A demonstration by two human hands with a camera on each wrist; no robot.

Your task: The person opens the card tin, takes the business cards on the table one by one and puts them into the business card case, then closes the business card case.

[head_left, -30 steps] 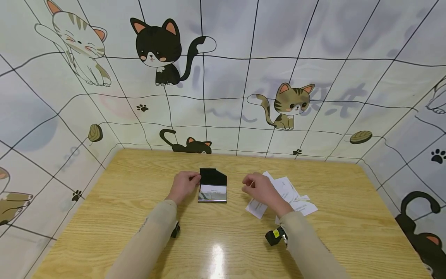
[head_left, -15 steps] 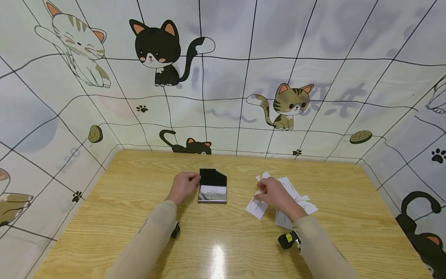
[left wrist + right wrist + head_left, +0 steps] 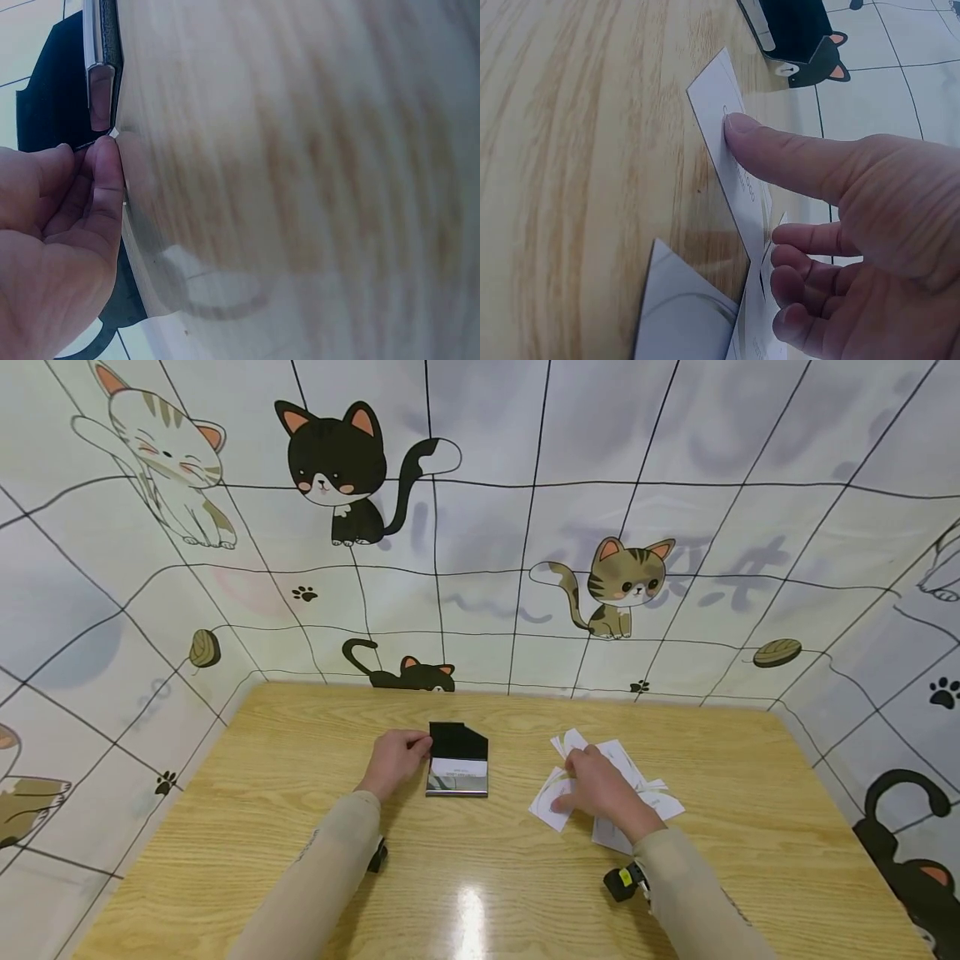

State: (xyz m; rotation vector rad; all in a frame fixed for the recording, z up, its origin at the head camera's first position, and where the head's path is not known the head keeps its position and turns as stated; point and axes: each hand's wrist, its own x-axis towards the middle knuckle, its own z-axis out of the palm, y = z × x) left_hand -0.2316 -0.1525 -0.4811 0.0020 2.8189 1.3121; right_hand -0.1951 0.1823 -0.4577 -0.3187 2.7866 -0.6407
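Observation:
A business card case (image 3: pixel 457 781) stands with its black lid (image 3: pixel 456 741) raised and white cards showing inside its silvery body. My left hand (image 3: pixel 397 758) pinches the lid's left edge between thumb and fingertips; the left wrist view shows that pinch (image 3: pixel 82 165) low beside the case. Over a spread of white business cards (image 3: pixel 622 764) is my right hand (image 3: pixel 603 785). Its thumb (image 3: pixel 780 154) lies straight on the nearest left card (image 3: pixel 724 127), and its other fingers, loosely bent, reach to the cards behind. The palm hides part of the spread.
The wooden table (image 3: pixel 480 868) carries both the case and the cards. Behind it hangs a white cloth (image 3: pixel 480 543) printed with cats and a grid, which also rises at both sides. Another card (image 3: pixel 682 300) lies close under the right hand.
My right hand has moved right and down onto the cards, and its thumb has spread away from the fingers. The left hand keeps its pinch on the card case's lid.

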